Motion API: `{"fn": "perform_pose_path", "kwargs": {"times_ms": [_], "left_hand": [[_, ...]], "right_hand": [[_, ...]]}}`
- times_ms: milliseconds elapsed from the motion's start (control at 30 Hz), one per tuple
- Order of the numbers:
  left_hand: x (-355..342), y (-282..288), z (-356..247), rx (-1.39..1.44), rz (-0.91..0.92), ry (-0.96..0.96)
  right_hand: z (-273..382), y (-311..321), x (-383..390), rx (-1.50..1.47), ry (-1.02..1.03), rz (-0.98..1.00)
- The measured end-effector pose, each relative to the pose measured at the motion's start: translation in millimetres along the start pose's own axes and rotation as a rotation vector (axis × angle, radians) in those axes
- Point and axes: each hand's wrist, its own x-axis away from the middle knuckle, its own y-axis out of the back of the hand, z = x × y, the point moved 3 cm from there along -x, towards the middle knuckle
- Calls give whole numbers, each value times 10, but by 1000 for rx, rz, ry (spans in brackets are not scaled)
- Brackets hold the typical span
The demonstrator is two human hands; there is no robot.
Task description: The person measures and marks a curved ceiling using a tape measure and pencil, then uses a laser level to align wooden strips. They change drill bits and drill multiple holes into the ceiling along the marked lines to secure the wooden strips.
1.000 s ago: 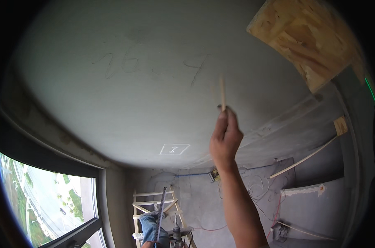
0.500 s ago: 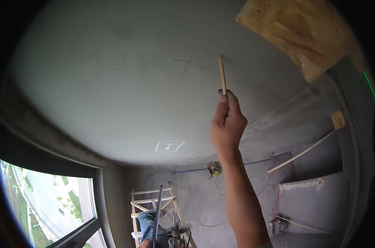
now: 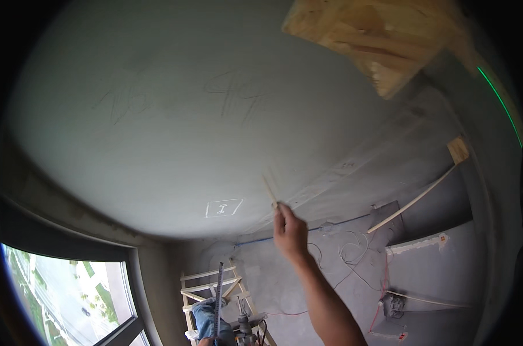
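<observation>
My right hand [image 3: 290, 232] is closed around a wooden pencil [image 3: 269, 189], which is blurred by motion and points up, just off the grey ceiling [image 3: 157, 167]. Handwritten pencil marks [image 3: 235, 95] show on that surface above and to the left of the hand. At the lower edge only a sliver of my left hand [image 3: 205, 342] comes into view. From it rises the extended blade of a tape measure [image 3: 219, 303], standing nearly upright. The tape's case and most of the left fingers are cut off by the picture's edge.
A wooden ladder [image 3: 210, 286] and a power drill [image 3: 244, 324] are below. On the left is a window [image 3: 71, 288]. Rough boards [image 3: 371, 37] hang at the upper right near a green laser line [image 3: 500, 104]. Loose cables [image 3: 353, 254] run along the wall.
My right hand has dropped down and left, carrying the pencil away from the writing. More pencil strokes now stand on the ceiling. The view has shifted slightly; the tape blade stays upright.
</observation>
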Motion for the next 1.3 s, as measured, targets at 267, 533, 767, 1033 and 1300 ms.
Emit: {"fn": "perform_pose_path", "kwargs": {"times_ms": [267,533,767,1033,1300], "left_hand": [[-168,70,561,524,63,36],[-319,43,523,-227,-49,-272],[-352,85,737,-125,-52,-285],[-140,-19,540,-1,-87,-367],[-201,-41,650,550,-62,98]], "right_hand": [[-531,-149,2073,-32,-372,195],[-678,115,2451,-30,-443,147],[3,648,27,-25,183,-226],[488,610,-986,61,388,-313],[402,585,-1079,66,176,-287]]}}
